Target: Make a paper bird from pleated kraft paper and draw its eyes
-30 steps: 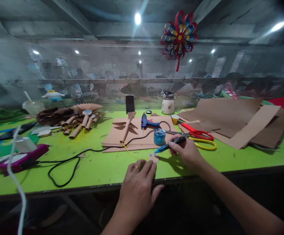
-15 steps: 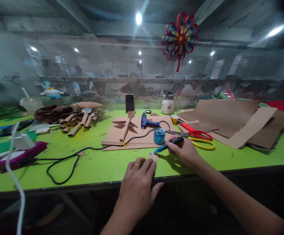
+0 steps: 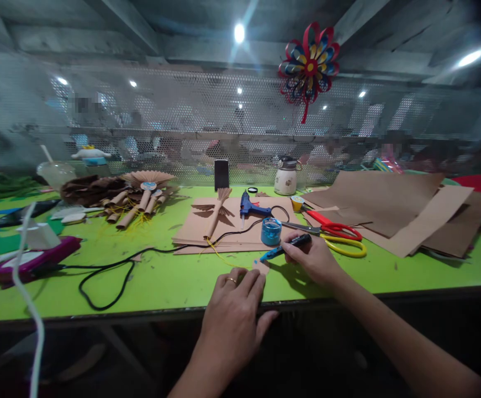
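Note:
My right hand (image 3: 312,257) is closed around a blue and black marker pen (image 3: 284,247), whose tip touches a small round piece of brown paper (image 3: 262,267) on the green table (image 3: 161,279). My left hand (image 3: 232,318) lies flat at the table's near edge, fingers stretched out, fingertips pressing on the paper piece. A ring is on one finger. A small blue pot (image 3: 270,231) stands just behind the pen.
A blue glue gun (image 3: 250,208) with a black cord (image 3: 111,282) lies on stacked brown paper (image 3: 232,226). Red and yellow scissors (image 3: 335,235) lie to the right, beside large brown sheets (image 3: 397,210). Paper rolls and fans (image 3: 135,199) lie at left. A mesh screen (image 3: 182,121) runs behind.
The view has shifted slightly. Both hands stay in place, with the pen tip moving only a little over the paper piece.

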Action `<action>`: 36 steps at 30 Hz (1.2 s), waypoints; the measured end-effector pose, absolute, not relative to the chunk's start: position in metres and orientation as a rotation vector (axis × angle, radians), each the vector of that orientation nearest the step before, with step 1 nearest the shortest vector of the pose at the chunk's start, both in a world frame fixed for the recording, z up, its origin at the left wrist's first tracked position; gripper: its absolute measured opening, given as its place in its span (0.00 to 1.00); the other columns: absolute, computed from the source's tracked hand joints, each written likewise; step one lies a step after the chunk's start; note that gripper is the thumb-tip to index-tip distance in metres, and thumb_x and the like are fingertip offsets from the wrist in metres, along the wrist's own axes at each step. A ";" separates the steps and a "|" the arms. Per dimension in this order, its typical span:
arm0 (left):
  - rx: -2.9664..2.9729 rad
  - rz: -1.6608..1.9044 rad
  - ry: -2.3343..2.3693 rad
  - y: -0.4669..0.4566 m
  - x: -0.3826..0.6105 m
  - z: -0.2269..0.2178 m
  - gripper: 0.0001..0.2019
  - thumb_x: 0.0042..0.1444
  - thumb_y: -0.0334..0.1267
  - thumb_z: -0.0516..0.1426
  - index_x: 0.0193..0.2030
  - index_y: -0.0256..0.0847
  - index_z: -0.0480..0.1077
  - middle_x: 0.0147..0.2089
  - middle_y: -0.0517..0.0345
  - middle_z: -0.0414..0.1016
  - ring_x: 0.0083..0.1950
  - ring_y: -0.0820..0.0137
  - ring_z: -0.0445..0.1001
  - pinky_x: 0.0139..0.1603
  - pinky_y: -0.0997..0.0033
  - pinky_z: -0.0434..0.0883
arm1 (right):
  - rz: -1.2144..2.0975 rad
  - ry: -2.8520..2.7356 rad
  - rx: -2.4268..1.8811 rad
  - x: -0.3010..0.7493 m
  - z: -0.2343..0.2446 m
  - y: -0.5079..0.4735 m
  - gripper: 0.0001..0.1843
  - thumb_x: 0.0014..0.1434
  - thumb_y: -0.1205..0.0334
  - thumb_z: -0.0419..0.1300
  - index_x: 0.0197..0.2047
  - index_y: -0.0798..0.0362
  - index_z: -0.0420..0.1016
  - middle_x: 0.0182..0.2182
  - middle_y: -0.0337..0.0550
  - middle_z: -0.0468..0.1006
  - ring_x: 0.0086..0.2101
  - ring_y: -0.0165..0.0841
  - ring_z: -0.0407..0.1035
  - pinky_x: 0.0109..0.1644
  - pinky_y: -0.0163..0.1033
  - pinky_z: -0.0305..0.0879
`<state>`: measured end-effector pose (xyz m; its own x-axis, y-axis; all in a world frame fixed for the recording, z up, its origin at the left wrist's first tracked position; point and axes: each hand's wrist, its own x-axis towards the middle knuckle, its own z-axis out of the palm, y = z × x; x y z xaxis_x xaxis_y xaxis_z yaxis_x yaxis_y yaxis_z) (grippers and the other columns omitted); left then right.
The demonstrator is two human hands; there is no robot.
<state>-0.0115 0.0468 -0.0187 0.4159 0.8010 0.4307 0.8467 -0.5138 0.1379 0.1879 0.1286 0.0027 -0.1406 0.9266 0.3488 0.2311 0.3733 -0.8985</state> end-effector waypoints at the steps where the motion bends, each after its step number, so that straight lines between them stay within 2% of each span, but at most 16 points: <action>1: -2.558 -0.690 -1.494 0.047 -0.011 -0.019 0.26 0.57 0.47 0.58 0.61 0.44 0.63 0.60 0.56 0.69 0.58 0.56 0.62 0.57 0.51 0.60 | 0.859 -1.618 -1.052 0.188 0.003 0.128 0.11 0.54 0.54 0.63 0.32 0.54 0.72 0.20 0.37 0.72 0.21 0.31 0.66 0.27 0.37 0.63; 36: -2.570 -0.700 -1.535 0.044 -0.011 -0.017 0.25 0.57 0.48 0.58 0.60 0.45 0.63 0.60 0.57 0.68 0.58 0.56 0.61 0.57 0.51 0.60 | 0.860 -1.655 -1.053 0.188 0.000 0.130 0.12 0.55 0.52 0.62 0.33 0.54 0.71 0.20 0.36 0.71 0.22 0.30 0.66 0.29 0.36 0.62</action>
